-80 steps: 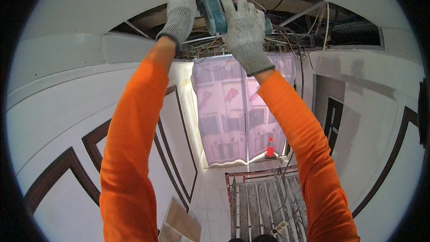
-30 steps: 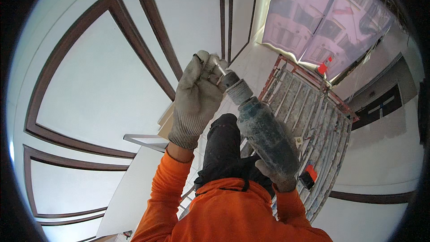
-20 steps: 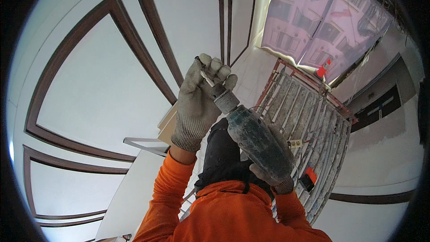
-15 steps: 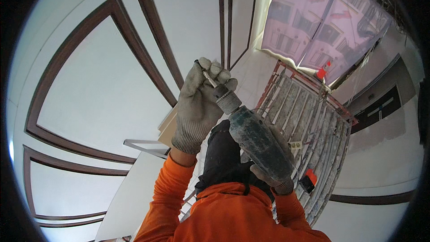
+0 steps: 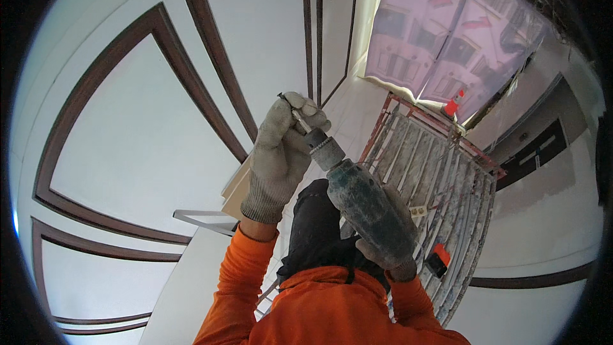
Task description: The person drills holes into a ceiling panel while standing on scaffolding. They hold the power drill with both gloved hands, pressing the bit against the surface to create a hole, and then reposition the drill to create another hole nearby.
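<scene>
Now the right hand [image 5: 389,252] grips the teal power drill [image 5: 367,211] by its body, long axis slanting up-left toward the wall panelling [image 5: 147,140], while the left hand [image 5: 281,153] closes around the bit [image 5: 292,110] at the chuck, above the scaffold platform [image 5: 440,179].

The gloved left hand [image 5: 281,153] pinches the bit [image 5: 295,115] at the chuck of a green drill [image 5: 364,207] gripped from below by the right hand [image 5: 389,243], above a scaffold [image 5: 440,172] and white panelled walls [image 5: 134,147].
</scene>
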### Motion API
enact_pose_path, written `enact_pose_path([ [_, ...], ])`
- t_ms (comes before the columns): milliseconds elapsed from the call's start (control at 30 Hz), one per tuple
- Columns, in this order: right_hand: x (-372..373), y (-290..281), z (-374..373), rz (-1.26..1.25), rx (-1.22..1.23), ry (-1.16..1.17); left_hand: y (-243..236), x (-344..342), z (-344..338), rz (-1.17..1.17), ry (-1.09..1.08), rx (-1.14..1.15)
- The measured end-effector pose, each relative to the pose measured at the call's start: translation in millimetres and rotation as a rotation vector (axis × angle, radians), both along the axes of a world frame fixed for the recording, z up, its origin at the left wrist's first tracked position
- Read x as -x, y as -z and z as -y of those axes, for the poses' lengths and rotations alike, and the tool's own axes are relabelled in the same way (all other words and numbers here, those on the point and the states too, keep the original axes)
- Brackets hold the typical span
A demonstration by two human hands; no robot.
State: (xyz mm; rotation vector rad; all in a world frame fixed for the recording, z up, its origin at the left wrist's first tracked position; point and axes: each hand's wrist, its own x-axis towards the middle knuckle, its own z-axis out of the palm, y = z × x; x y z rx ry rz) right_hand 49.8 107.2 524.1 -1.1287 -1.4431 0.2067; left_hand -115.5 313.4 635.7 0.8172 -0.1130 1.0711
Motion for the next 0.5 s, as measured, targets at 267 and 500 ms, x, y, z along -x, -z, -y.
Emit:
enact_pose_path([
  [267,-8.2,13.0,-1.0,0.15,0.024,0.226,-30.3,-26.8,5.5,-0.034,-0.009,-0.068],
  [500,-11.7,-19.9,-3.4,0.356,0.052,0.42,-78.0,-57.7,19.9,-0.012,0.068,-0.027],
])
